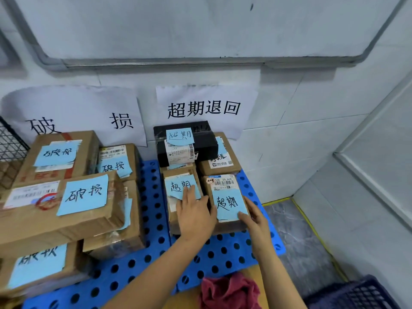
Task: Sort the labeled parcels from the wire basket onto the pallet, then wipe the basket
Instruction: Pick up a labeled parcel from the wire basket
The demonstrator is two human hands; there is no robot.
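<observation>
Blue pallet (223, 253) by the wall holds two groups of parcels. R group sits under the right wall sign (204, 108): black box (185, 143) at back, brown ones in front, each w/ a blue note. R hand (254, 217) grips the front box (225, 197) at its near right corner, thumb on the note, fingers along the side. L hand (194, 217) lies flat on the neighbour box (176, 208) just beside it, fingers straight, holding nothing. L group: stacked brown boxes (66, 208) under the left wall sign (73, 108). Wire basket (11, 148) at far left edge — contents can't be made out. Red cloth (229, 291) at bottom, near a dark crate (361, 295).
</observation>
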